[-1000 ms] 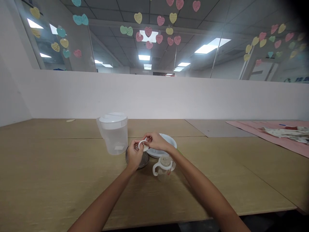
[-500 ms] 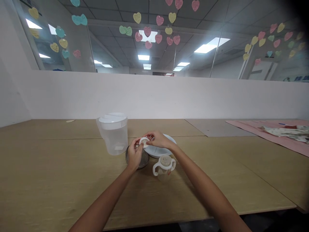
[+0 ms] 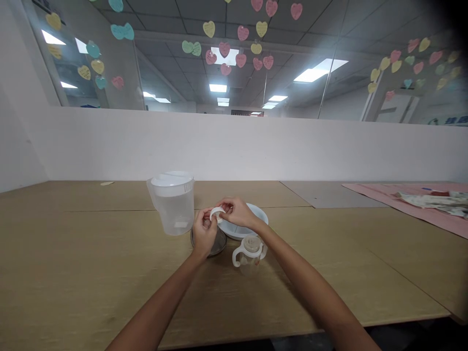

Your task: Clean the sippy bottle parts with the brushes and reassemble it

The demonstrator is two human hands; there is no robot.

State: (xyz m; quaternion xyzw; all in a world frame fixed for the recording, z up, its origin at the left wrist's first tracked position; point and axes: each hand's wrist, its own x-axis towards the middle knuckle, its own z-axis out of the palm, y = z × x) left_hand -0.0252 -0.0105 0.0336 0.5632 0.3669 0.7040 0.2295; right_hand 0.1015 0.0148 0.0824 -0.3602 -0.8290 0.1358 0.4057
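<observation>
Between them, my left hand (image 3: 204, 231) and my right hand (image 3: 237, 213) grip a small white ring-shaped piece (image 3: 217, 213), perhaps a cup lid; its exact kind is hard to make out. Fingers of both hands are pinched on its edges. Beneath my left hand lies a round dark metal tray (image 3: 219, 243), partly covered by the hand. A pale bluish-white plate (image 3: 261, 214) sits behind my right hand. Nearer to me, below my right wrist, stands a clear cup with two white handles (image 3: 250, 253), its top pale beige.
A translucent plastic pitcher (image 3: 173, 204) with a white lid stands left of my hands. At far right a pink cloth (image 3: 383, 200) carries a patterned fabric (image 3: 435, 201). A white wall (image 3: 234, 146) closes off the table's back.
The white piece has tilted in my fingers, so it now shows more of its edge. Both hands stay in nearly the same place; the view has shifted very slightly.
</observation>
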